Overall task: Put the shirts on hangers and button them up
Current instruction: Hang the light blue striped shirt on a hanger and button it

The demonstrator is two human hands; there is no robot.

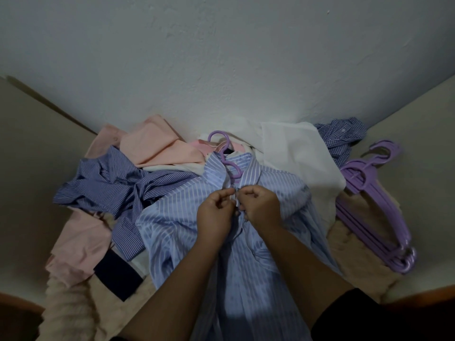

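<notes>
Buttoning step — left hand (213,212) and right hand (260,205) both pinch the shirt (177,217) placket under the hanger (227,161); next, lower buttons.

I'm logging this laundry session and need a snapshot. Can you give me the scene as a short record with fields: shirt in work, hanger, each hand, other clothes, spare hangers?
shirt in work: light blue striped shirt, front up, on a hanger
hanger: purple hanger, hook sticking out past the collar
left hand: left hand pinches the shirt's front edge just below the collar
right hand: right hand pinches the opposite edge, meeting the left
other clothes: dark blue striped shirt, pink shirt, white shirt, blue checked shirt
spare hangers: stack of purple hangers, at right
</notes>
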